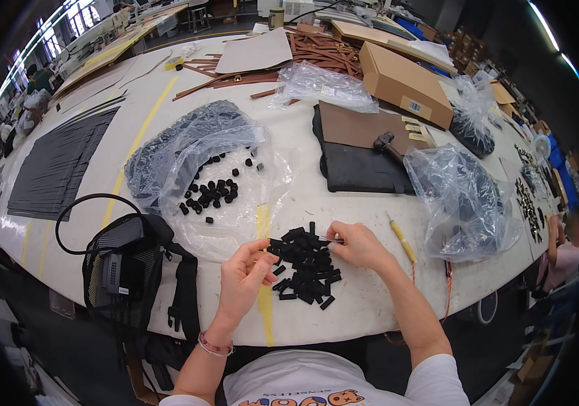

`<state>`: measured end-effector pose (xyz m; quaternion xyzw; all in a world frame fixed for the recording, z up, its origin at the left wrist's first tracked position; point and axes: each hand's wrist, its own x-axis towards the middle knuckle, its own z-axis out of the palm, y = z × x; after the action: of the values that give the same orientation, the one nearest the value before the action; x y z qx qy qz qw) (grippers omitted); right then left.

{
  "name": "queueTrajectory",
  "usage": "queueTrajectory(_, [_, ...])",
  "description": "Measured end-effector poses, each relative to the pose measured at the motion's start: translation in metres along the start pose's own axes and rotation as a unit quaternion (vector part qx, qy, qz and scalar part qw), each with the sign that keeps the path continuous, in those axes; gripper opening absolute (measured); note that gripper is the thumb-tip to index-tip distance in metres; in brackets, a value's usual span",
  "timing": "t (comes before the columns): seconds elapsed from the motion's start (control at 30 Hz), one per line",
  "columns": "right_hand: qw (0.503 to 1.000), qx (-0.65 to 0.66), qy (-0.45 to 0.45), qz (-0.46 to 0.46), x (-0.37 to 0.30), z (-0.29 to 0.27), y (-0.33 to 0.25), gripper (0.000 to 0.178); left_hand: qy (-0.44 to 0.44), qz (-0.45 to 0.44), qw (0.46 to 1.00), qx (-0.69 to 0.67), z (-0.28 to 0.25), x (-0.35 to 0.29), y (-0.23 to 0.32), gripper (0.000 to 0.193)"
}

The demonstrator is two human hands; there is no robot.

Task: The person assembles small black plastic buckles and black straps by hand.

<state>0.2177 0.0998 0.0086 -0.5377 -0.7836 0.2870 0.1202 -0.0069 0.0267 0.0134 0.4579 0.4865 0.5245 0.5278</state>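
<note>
A pile of short black strips or tubes (pixel 306 267) lies on the white table in front of me. At its left edge is my left hand (pixel 243 276), palm turned inward, its fingers loosely curled and apart, with nothing visible in them. My right hand (pixel 358 247) is at the pile's upper right, thumb and forefinger pinched together. A thin greyish sliver shows at those fingertips, too small to name. Beyond the left hand, a clear plastic bag (pixel 195 162) lies spread out, with many small black cylindrical pieces (pixel 211 193) on it.
A yellow-handled awl (pixel 402 238) lies right of the pile, near a filled clear bag (pixel 465 203). A hammer (pixel 388 143) rests on brown and black sheets. Farther back are a cardboard box (pixel 406 82) and brown straps (pixel 323 54). A black mesh bag (pixel 127 271) stands left.
</note>
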Motion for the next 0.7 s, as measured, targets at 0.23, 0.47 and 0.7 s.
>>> queueTrajectory(0.23, [0.966,0.26,0.0,0.013,-0.03,0.003,-0.038,0.008,-0.064,-0.099,0.987,-0.111,0.017,-0.01,-0.01,0.016])
queueTrajectory(0.47, [0.899,0.428,-0.094,0.011,-0.042,0.008,-0.057,0.006,-0.1,-0.106,0.966,-0.213,0.016,-0.014,-0.011,0.008])
queueTrajectory(0.7, [0.922,0.369,-0.116,-0.015,-0.04,0.013,-0.054,0.008,-0.126,-0.069,0.981,-0.127,0.015,-0.019,-0.012,0.009])
